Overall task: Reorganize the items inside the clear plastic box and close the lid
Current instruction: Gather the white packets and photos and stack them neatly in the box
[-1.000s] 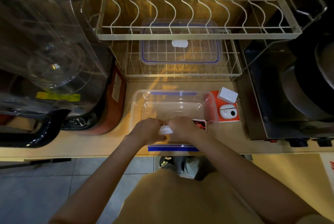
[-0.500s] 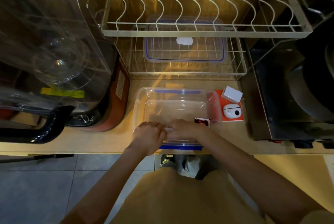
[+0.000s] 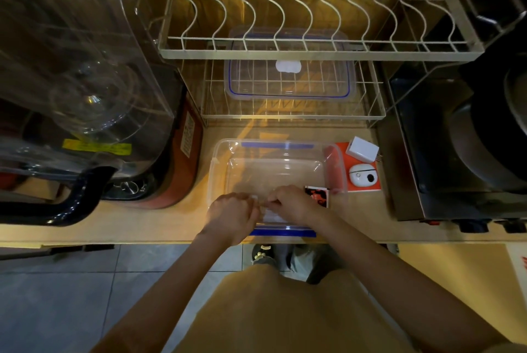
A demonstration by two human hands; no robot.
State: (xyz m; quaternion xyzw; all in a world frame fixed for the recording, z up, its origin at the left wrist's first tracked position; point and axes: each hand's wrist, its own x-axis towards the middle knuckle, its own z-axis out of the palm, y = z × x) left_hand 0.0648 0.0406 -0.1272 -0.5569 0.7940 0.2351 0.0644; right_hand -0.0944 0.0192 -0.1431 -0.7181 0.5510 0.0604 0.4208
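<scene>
On the counter: I am seeing the clear box (image 3: 273, 164) sitting open near the front edge, its blue clips showing at the far and near rims.
Left hand (image 3: 232, 214): I am watching it curl at the box's near rim, fingers meeting the other hand; a thin pale thing is showing between them, too small to name.
Right hand (image 3: 291, 206): fingers are curling inward likewise; whether they are pinching it, I cannot tell.
Lid (image 3: 289, 83): lying on the lower wire rack (image 3: 368, 107) behind the box.
Beside the box: a white charger (image 3: 363, 149) and a white case (image 3: 363, 178) are resting on an orange card (image 3: 342, 150); a small dark card (image 3: 317, 196) is lying by the right hand.
</scene>
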